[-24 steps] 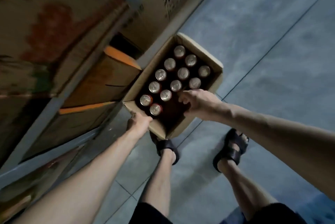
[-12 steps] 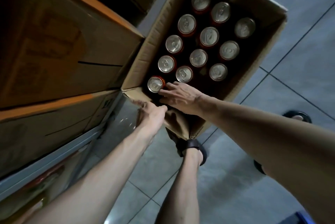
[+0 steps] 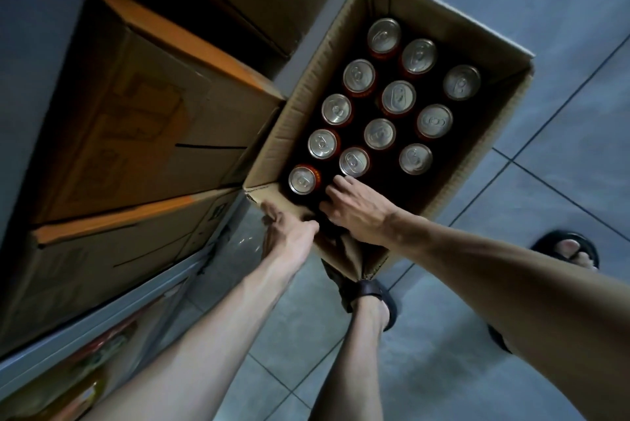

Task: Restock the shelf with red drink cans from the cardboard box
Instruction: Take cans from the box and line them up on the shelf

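Observation:
An open cardboard box (image 3: 453, 13) stands on the floor against the shelf unit, holding several red drink cans (image 3: 398, 97) with silver tops in rows. My left hand (image 3: 289, 233) grips the box's near rim at its left corner. My right hand (image 3: 358, 209) reaches into the near end of the box, just right of the nearest corner can (image 3: 303, 179). Its fingers curl down around a can that is almost wholly hidden under the palm. The near right part of the box shows no cans.
To the left, a grey metal shelf rail (image 3: 102, 315) carries large closed cartons (image 3: 143, 120) with orange tape. Packaged goods (image 3: 78, 373) sit below it. My sandalled feet (image 3: 371, 294) stand on grey floor tiles (image 3: 426, 352) beside the box.
My view has come much closer to the box. My right hand moved from the box's near right side to the near left and settled over a can. My left hand stays on the rim.

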